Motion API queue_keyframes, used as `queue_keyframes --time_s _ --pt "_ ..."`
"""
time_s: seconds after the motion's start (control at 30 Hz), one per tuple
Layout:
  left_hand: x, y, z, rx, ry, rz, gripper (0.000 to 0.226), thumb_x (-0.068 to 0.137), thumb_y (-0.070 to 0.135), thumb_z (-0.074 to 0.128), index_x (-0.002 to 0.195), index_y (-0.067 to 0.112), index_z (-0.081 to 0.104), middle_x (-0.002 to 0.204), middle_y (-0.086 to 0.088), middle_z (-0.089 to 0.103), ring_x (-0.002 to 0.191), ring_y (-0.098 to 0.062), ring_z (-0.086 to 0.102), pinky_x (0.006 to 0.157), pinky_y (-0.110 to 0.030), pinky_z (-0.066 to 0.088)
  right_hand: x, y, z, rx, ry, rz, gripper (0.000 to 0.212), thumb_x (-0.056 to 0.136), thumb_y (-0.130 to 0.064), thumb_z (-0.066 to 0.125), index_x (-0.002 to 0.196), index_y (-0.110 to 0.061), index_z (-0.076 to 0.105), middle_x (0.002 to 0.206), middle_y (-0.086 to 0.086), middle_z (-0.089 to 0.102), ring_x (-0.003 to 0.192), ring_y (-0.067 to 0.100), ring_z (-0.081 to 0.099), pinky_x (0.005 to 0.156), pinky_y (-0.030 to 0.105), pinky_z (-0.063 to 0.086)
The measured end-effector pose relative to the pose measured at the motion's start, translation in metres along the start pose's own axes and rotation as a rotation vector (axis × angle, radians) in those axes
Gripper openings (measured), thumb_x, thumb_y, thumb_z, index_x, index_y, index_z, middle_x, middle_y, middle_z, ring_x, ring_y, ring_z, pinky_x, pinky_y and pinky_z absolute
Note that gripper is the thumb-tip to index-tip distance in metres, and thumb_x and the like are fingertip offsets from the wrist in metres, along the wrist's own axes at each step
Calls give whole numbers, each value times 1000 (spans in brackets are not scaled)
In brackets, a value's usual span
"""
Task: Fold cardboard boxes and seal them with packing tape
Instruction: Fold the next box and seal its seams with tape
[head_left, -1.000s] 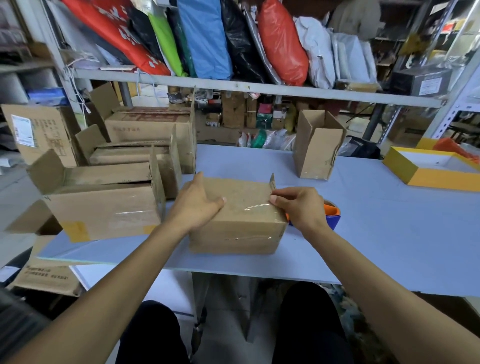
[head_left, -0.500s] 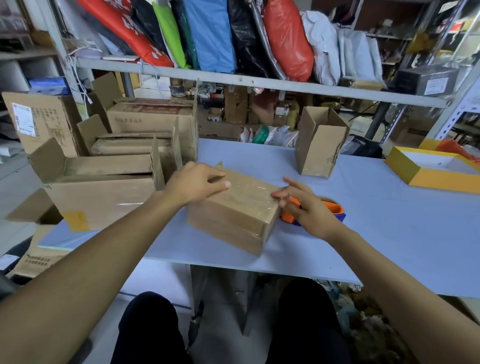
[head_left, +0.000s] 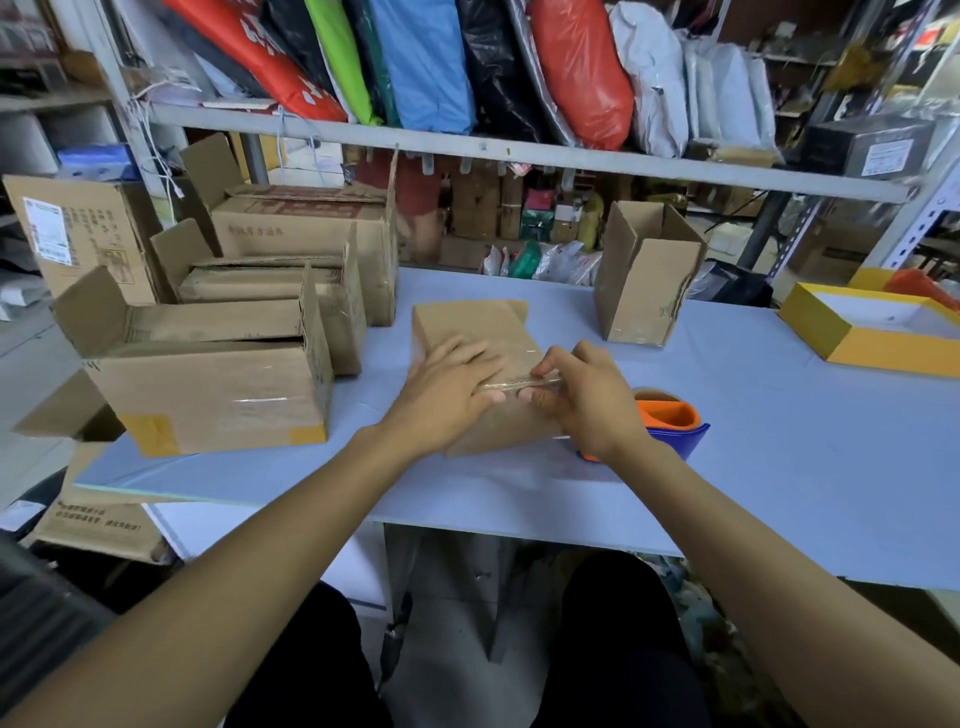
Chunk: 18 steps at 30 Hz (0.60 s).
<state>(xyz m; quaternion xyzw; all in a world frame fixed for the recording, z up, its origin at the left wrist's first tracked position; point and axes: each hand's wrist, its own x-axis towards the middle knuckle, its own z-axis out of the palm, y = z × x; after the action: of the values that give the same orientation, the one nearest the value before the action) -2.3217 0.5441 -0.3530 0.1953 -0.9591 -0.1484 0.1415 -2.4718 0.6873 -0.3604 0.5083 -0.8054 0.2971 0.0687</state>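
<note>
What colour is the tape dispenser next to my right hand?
The tape dispenser is orange with a blue part along its near side, seen in the head view, partly hidden behind the right hand.

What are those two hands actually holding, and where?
The right hand pinches a strip of clear tape at its end. The left hand lies flat on the cardboard box, holding nothing.
</note>
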Motion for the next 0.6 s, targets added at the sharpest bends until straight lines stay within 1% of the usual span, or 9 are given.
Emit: queue_keyframes --time_s 0.07,0.1,0.17,0.23,0.3,0.4,0.5,0.53,0.6 --pt "2 -15 0 -113 7 48 52 99 38 55 148 24 46 161 1 31 151 -21 13 118 -28 10 0 -2 5 91 19 -31 23 84 -33 76 99 -19 67 94 -3 46 98 23 47 74 31 36" --pt "3 -19 1 -146 9 60 54 97 42 54 147 23 48 160 1 32 151 -20 14 115 -22 9 0 -2 8 123 29 -55 24 82 -33 78 96 -17 66 98 -3 50 101 23 48 76 32 39" --pt "5 -24 3 -188 44 62 61 90 51 52 144 23 53 157 2 37 149 -19 17 110 -15 9 2 -4 13 152 43 -72 31 79 -44 77 88 -18 62 104 -5 58 101 23 50 78 36 44" --pt "6 -27 8 -208 108 66 55 92 51 61 140 24 58 154 3 43 147 -18 21 112 -16 11 5 -5 18 135 73 -73 43 76 -61 65 83 -19 58 103 -5 64 96 23 53 75 39 47" --pt "8 -32 13 -206 157 103 50 92 45 66 137 23 60 151 3 46 146 -19 25 117 -22 17 9 -3 22 87 125 -104 51 76 -68 55 81 -17 59 97 -2 67 90 25 54 71 39 47" --pt "13 -41 12 -193 136 140 53 92 46 63 138 21 59 151 3 47 146 -18 26 115 -21 17 14 3 27 19 166 -197 48 82 -61 54 81 -13 63 90 0 68 83 25 54 66 38 48" --pt "19 -47 8 -191 111 172 59 86 50 57 137 20 60 149 3 49 146 -18 28 115 -21 17 19 5 30 -4 172 -273 41 89 -49 53 83 -11 65 89 1 70 81 26 56 66 38 49" --pt "20 -48 7 -204 109 174 60 85 49 58 136 19 60 148 2 49 145 -18 28 114 -19 16 19 5 31 -13 174 -289 39 90 -47 52 85 -10 65 90 1 71 81 26 57 66 38 50" --pt "21 -49 9 -243 123 162 60 81 47 62 134 19 62 147 3 51 144 -17 29 111 -10 12 17 5 34 -18 186 -301 36 91 -42 52 88 -10 66 92 0 71 84 26 58 68 37 50"
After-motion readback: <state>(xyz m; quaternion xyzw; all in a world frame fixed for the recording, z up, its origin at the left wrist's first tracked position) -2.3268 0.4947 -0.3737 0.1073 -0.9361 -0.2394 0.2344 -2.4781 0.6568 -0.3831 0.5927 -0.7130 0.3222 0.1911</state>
